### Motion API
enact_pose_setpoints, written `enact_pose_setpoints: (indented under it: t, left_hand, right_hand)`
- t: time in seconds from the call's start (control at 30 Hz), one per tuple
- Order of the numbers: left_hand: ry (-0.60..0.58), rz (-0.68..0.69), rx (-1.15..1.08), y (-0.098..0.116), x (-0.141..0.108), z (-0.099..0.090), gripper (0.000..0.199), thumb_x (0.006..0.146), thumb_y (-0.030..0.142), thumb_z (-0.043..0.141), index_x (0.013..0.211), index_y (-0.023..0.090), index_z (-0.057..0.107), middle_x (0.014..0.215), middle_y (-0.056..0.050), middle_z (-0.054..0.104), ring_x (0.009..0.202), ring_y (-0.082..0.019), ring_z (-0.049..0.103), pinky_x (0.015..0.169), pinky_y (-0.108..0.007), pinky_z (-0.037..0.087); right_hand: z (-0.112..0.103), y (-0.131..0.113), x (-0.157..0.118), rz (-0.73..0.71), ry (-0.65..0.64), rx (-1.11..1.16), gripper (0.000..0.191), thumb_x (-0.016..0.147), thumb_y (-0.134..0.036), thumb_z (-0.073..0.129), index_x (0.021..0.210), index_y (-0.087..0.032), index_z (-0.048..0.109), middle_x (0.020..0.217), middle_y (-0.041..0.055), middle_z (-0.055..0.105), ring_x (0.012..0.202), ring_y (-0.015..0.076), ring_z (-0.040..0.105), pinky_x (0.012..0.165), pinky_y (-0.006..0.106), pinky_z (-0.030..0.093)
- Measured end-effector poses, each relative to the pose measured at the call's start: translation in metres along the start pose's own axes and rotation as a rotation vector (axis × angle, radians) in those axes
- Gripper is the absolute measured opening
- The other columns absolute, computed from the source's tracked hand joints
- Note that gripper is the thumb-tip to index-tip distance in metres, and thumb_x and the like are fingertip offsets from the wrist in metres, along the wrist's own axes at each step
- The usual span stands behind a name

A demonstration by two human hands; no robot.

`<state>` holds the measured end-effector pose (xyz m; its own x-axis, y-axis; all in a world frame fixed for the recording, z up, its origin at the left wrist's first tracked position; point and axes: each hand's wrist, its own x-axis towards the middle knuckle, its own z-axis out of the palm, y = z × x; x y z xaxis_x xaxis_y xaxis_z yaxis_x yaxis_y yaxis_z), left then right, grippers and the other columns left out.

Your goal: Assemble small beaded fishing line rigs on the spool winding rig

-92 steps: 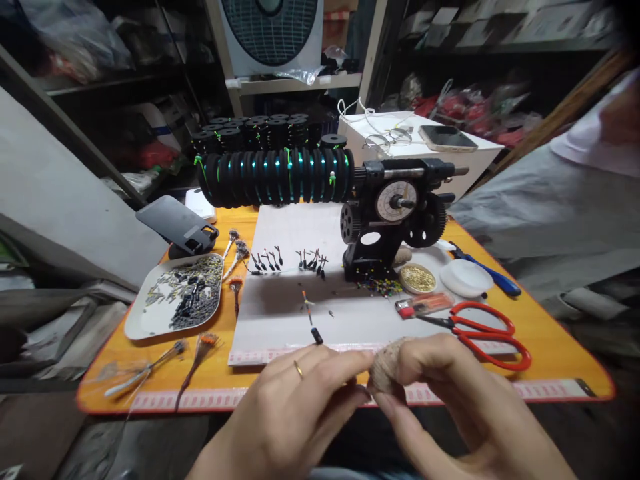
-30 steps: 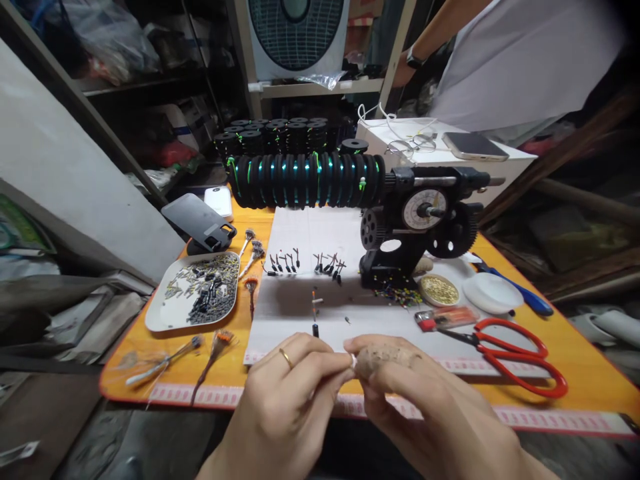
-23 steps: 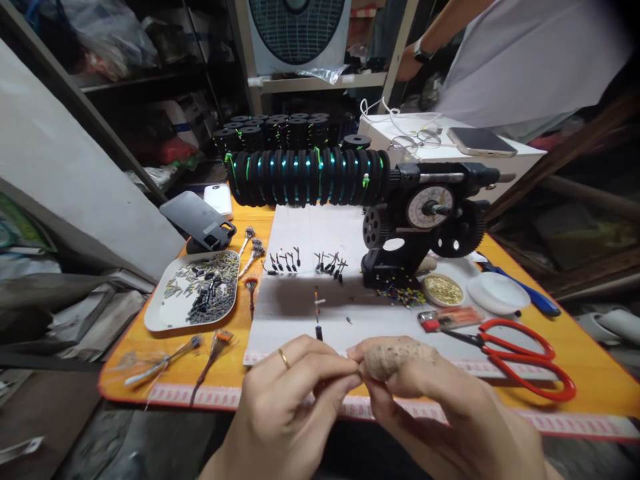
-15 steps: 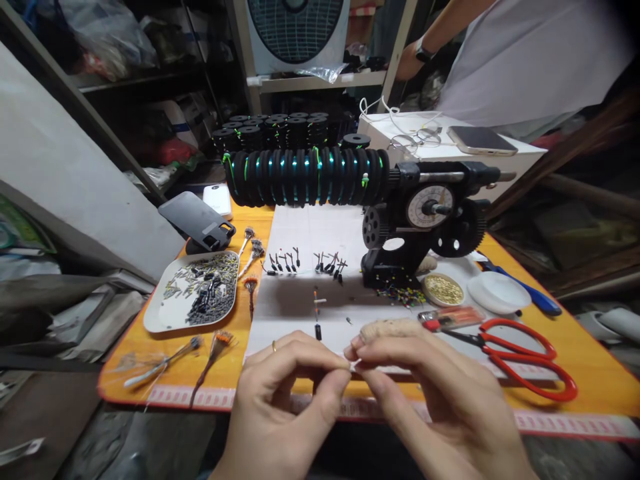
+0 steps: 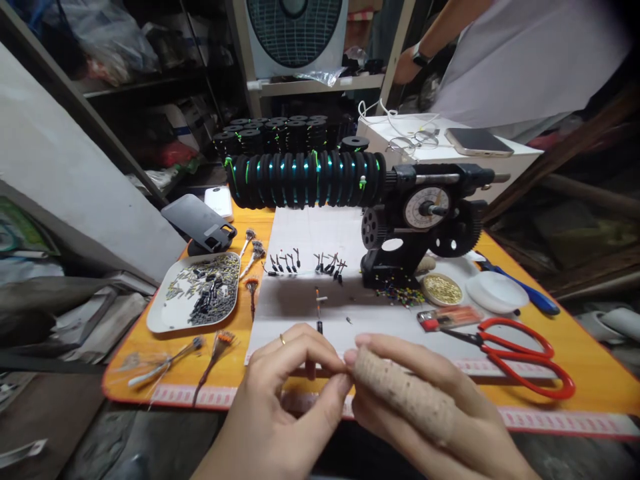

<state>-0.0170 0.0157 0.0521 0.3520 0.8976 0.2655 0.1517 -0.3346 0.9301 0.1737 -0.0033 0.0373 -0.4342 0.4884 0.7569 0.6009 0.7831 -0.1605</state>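
My left hand (image 5: 287,393) is closed in a pinch, thumb against forefinger, low in the middle of the head view. A ring shows on one of its fingers. Right up against those fingertips is my right hand (image 5: 420,443), also pinching. A tan wrap (image 5: 405,393) covers one of its fingers. Whatever lies between the fingertips is too small and hidden to name. Just beyond the hands, on the white sheet (image 5: 290,303), is a small black-ended piece (image 5: 320,325) with an orange and white stem. Red-handled scissors (image 5: 537,360) lie right of my right hand.
A white tray (image 5: 163,310) of small grey and black parts stands left, near bundles of orange-tipped pieces (image 5: 220,343). A black winding machine (image 5: 395,260) carries a row of black spools (image 5: 305,180). Dishes (image 5: 497,292) sit right. Another person's arm (image 5: 445,33) is at upper right.
My right hand has turned so the wrapped finger now faces me and lies across the front. The small white thing seen between the fingertips is now hidden.
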Motion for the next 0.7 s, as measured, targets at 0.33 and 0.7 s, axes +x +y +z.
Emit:
enact_pose_setpoints:
  t: [0.33, 0.7]
  left_hand:
    - [0.143, 0.537, 0.381, -0.007, 0.001, -0.002, 0.027, 0.083, -0.003, 0.065, 0.102, 0.016, 0.067, 0.079, -0.005, 0.074, 0.073, -0.017, 0.067, 0.066, -0.027, 0.059]
    - [0.155, 0.212, 0.196, -0.006, 0.002, 0.002, 0.02, 0.079, 0.001, 0.06, 0.08, 0.021, 0.06, 0.071, 0.001, 0.063, 0.063, -0.012, 0.064, 0.058, -0.02, 0.056]
  right_hand:
    - [-0.001, -0.004, 0.027, 0.337, -0.007, 0.35, 0.017, 0.083, -0.003, 0.059, 0.084, -0.019, 0.064, 0.074, 0.0024, 0.069, 0.068, 0.014, 0.067, 0.06, 0.024, 0.058]
    - [0.002, -0.003, 0.019, 0.21, -0.095, 0.231, 0.012, 0.094, -0.008, 0.054, 0.102, -0.015, 0.06, 0.093, 0.0096, 0.072, 0.085, 0.018, 0.073, 0.075, 0.023, 0.061]
